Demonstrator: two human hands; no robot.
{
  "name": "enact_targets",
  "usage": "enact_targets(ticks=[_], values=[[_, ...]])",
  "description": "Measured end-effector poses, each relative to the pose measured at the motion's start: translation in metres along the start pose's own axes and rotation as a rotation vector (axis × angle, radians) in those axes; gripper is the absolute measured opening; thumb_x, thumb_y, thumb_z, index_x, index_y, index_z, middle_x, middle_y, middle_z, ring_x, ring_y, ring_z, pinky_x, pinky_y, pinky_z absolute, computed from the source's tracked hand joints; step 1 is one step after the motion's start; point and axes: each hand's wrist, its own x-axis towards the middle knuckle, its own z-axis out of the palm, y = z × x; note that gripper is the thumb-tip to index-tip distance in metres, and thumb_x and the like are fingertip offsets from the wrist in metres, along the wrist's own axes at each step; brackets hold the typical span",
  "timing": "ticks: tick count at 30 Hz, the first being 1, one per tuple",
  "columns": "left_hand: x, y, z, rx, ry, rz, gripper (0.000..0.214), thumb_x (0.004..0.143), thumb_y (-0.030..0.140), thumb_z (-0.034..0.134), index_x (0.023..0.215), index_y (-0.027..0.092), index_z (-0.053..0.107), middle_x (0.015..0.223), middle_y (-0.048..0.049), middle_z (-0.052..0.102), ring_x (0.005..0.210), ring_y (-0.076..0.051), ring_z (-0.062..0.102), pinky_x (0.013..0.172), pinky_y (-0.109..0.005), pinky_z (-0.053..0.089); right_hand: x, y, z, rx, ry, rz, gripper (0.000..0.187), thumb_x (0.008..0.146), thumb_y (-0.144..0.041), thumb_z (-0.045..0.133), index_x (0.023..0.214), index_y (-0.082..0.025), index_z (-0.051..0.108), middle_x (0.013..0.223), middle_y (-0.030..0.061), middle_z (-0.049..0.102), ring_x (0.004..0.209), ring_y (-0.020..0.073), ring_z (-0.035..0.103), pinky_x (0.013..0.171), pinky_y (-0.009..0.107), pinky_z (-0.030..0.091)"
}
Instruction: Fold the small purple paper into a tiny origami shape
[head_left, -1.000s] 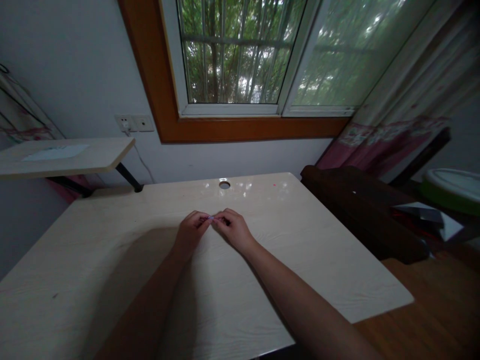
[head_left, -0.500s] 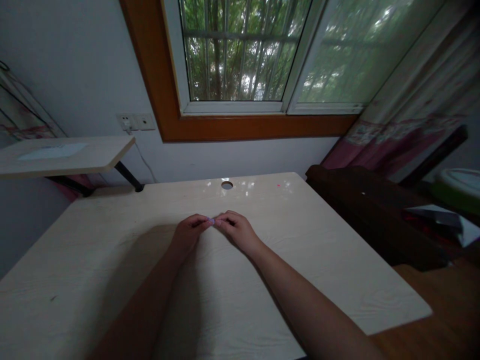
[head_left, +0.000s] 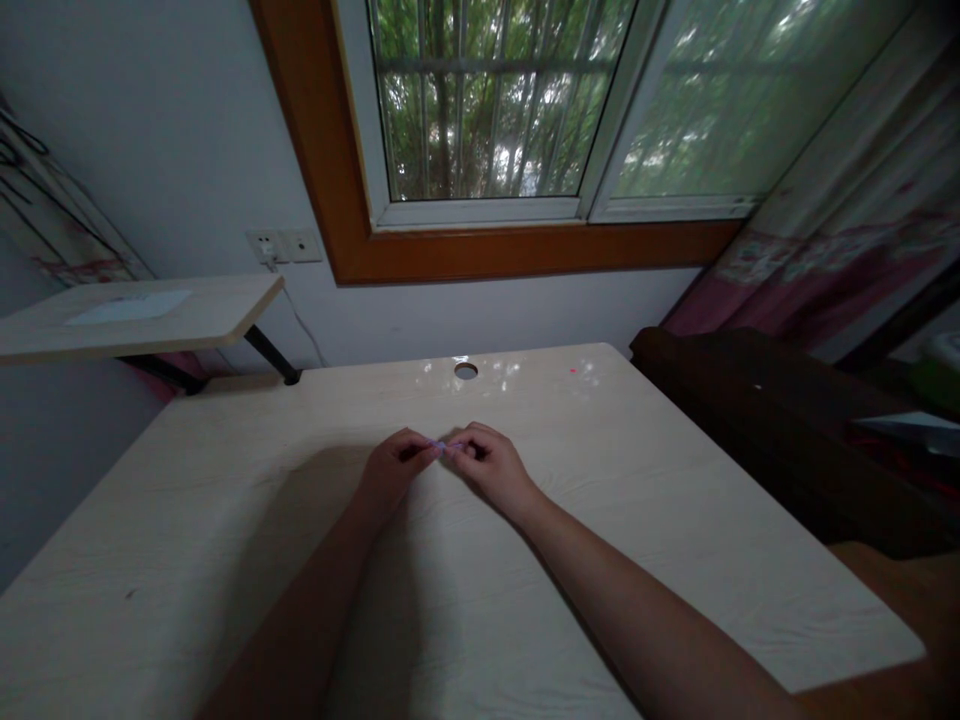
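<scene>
My left hand (head_left: pixel 394 468) and my right hand (head_left: pixel 491 468) rest side by side on a pale wooden desk (head_left: pixel 225 520), fingers curled. Both pinch a tiny pale purple object (head_left: pixel 441 447) between their fingertips. It is too small to name. Both forearms reach in from the bottom edge of the view.
A round cable hole (head_left: pixel 466 371) sits near the desk's far edge, below a barred window (head_left: pixel 487 100). A small side table (head_left: pixel 142 315) with a white sheet stands at the left. A dark wooden bench (head_left: pixel 787 430) and pink curtain (head_left: pixel 825 270) flank the right.
The view has shifted slightly to the left and down, so everything sits a bit further right. My hands keep pinching the small purple thing in the same place on the desk.
</scene>
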Motion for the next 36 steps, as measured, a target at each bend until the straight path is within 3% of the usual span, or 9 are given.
enact_targets(ticks=[8,19,28,36], values=[[-0.003,0.005,0.0,0.08,0.024,-0.04,0.018,0.078,0.037,0.071,0.08,0.02,0.073,0.08,-0.0021,0.073,0.077,-0.019,0.064,0.074,-0.029,0.049,-0.001,-0.005,0.002,-0.093,0.052,-0.052,0.005,0.082,-0.022,0.069,0.078,-0.02,0.071,0.067,-0.0003,0.054,0.062,0.0129,0.051,0.057,0.025,0.038],[-0.004,0.003,0.0,-0.044,0.049,-0.005,0.02,0.074,0.035,0.077,0.072,0.017,0.07,0.069,-0.0002,0.066,0.067,-0.014,0.057,0.066,-0.025,0.045,-0.001,-0.005,0.003,-0.022,0.036,-0.023,0.009,0.085,-0.026,0.068,0.088,-0.021,0.075,0.07,0.0002,0.056,0.062,0.0119,0.05,0.058,0.024,0.039],[-0.005,-0.002,-0.002,-0.084,0.032,0.039,0.02,0.074,0.033,0.078,0.069,0.017,0.067,0.07,-0.0003,0.062,0.068,-0.013,0.055,0.065,-0.024,0.044,-0.001,-0.006,0.006,0.033,0.072,-0.02,0.009,0.082,-0.025,0.071,0.076,-0.019,0.071,0.063,-0.0024,0.05,0.057,0.0105,0.046,0.055,0.023,0.036],[-0.005,0.001,-0.004,-0.239,-0.035,-0.047,0.024,0.071,0.03,0.08,0.064,0.016,0.062,0.067,0.0018,0.057,0.065,-0.011,0.051,0.064,-0.023,0.041,-0.003,-0.007,0.01,0.169,0.032,0.126,0.015,0.077,-0.03,0.071,0.069,-0.017,0.067,0.06,-0.0033,0.048,0.054,0.0092,0.04,0.051,0.022,0.032]])
